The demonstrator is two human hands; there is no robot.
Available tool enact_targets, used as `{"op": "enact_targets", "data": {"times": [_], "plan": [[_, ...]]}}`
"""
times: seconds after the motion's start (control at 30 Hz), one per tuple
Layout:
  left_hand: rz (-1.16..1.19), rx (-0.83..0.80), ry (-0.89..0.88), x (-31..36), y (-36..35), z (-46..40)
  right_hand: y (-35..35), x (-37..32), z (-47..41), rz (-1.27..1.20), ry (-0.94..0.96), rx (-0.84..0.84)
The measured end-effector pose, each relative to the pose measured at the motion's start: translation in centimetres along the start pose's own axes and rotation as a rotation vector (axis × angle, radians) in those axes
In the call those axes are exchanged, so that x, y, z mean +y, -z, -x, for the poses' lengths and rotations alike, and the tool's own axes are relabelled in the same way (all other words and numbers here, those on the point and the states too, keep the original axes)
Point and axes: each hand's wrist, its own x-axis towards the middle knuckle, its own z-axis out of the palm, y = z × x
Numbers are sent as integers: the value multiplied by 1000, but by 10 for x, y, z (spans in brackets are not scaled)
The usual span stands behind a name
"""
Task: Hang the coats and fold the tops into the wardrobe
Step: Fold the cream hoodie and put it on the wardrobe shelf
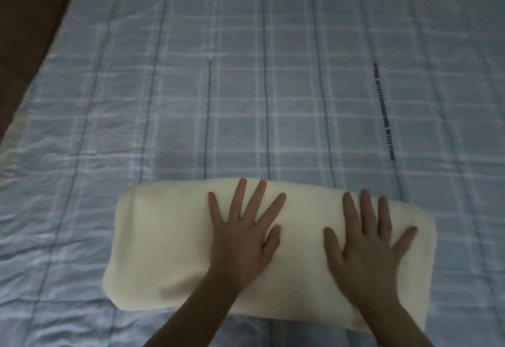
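A pale blue checked bedsheet [273, 86] spreads under me, with brown floor [24, 32] at far left. The folded cream top [164, 251] lies on it near me. My left hand [241, 240] and right hand [366, 248] press flat on it, apart, fingers spread.

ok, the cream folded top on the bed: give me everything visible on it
The cream top is folded into a thick, wide oblong with rounded corners, plain, no print, seam or label showing. The fabric looks soft and fleecy. It lies flat on the blue checked bedspread, near the bed's near edge, its long side running left to right. The left hand rests flat on its middle and the right hand on its right part, fingers straight and spread, palms down. Nothing else touches it.
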Motion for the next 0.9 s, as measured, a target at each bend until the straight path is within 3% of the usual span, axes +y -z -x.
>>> {"op": "enact_targets", "data": {"times": [0.37,0.5,0.57,0.67,0.73,0.8,0.9], "plan": [[85,42,1,-2,-1,-6,-4,-6,-16,-93,19,-21],[164,41,-10,-6,2,-3,2,-2,-14,-88,17,-97],[209,2,-46,-9,11,-2,15,5,-17,-99,65,-224],[264,-181,-97,-41,40,-6,51,20,-35,48,165,-409],[217,-256,-36,-77,58,-16,68,27,-55,165,243,-453],[89,-438,63,-113,72,-27,73,30,-75,102,275,-525],[153,-716,78,-136,87,-35,78,23,-91,59,339,-641]]}}
